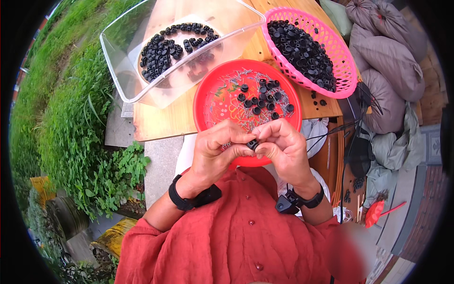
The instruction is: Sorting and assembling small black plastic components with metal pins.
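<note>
Small black plastic cylinder (253,145), held over the near side of a round red plastic tray (202,106). The left hand (213,146) pinches it between thumb and forefinger; the right hand's (286,146) thumb and fingers close on its other side. Thin grey metal nails (283,100) and black plastic caps (261,103) lie in the tray. Beyond, on a pale wooden table (158,124), are a pink lattice basket (348,72) of black pieces (300,54), right, and a clear plastic bin (109,57), left.

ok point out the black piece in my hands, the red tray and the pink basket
Held black piece (253,145): head view, visible middle
Red tray (199,107): head view, left rim
Pink basket (342,61): head view, right lattice wall
</note>
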The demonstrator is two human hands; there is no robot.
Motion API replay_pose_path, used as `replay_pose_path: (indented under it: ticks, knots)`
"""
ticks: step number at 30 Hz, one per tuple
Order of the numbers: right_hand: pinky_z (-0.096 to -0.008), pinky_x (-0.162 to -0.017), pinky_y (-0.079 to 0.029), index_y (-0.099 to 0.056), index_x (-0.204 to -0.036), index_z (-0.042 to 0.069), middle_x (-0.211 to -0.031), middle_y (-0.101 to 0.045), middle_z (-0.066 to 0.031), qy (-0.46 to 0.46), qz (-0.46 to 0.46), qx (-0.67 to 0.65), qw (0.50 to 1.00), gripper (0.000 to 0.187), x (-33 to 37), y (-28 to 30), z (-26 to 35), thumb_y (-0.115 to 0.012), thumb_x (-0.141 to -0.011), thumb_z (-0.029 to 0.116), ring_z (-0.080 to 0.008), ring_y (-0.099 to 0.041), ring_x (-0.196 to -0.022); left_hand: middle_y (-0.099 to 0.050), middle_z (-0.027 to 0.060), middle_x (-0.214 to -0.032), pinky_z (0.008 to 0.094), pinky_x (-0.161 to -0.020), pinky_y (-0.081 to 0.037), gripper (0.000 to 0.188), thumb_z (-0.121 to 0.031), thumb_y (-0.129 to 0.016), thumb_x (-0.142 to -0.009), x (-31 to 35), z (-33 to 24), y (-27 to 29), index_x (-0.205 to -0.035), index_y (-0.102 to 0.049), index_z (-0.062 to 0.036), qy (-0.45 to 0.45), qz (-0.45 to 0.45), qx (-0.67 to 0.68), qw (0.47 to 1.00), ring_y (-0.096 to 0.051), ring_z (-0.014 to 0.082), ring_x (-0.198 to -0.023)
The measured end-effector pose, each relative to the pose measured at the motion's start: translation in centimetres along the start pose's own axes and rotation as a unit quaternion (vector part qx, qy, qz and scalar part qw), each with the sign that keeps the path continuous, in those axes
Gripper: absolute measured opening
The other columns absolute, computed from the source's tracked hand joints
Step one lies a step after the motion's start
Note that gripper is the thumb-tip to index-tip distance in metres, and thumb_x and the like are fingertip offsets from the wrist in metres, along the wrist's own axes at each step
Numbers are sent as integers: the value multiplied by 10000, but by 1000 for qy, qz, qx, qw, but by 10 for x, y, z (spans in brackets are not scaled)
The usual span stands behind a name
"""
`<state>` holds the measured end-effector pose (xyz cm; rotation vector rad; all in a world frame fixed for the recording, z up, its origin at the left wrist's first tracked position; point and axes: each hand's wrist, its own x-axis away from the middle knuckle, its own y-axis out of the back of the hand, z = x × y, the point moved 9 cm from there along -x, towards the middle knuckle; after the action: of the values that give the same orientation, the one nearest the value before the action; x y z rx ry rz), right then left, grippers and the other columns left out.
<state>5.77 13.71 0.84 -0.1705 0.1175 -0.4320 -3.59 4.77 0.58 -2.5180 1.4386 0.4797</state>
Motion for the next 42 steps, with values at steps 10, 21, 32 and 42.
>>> replay_pose_path:
  ticks: [10,21,32,42]
  knots:
    - [-247,-805,-502,-450,-1094,1,-1004,-533,-61,75,-35,-3,997,243,0,1,2,-554,-893,-88,-102,-566,-922,-623,82,-859,266,-626,-516,375,-51,-771,-725,7,-18,-11,-1080,-655,-14,-10,-74,-72,995,-628,163,-726]
    - [-288,-700,-515,-533,-1068,-10,-987,-581,-119,219,-76,195,953,266,10,-3,27,-610,-827,-88,-179,-609,-818,-618,115,-842,283,-574,-505,396,-58,-794,-697,6,-39,-17,-1052,-638,20,-53,-72,-203,975,-619,198,-678]
    - [-250,-729,-522,-601,-1035,-41,-973,-605,-90,131,-70,33,988,164,6,5,11,-611,-871,-56,-127,-602,-863,-594,93,-766,300,-556,-492,323,-60,-788,-692,-6,-42,-11,-975,-646,6,-51,-48,-181,981,-612,192,-650]
    - [-246,-722,-530,-623,-1087,-44,-879,-665,-87,87,-54,81,991,195,2,-17,21,-615,-905,26,-122,-641,-780,-619,78,-772,240,-532,-463,221,36,-736,-741,-24,-78,42,-944,-651,20,-105,-98,-292,946,-581,122,-590]
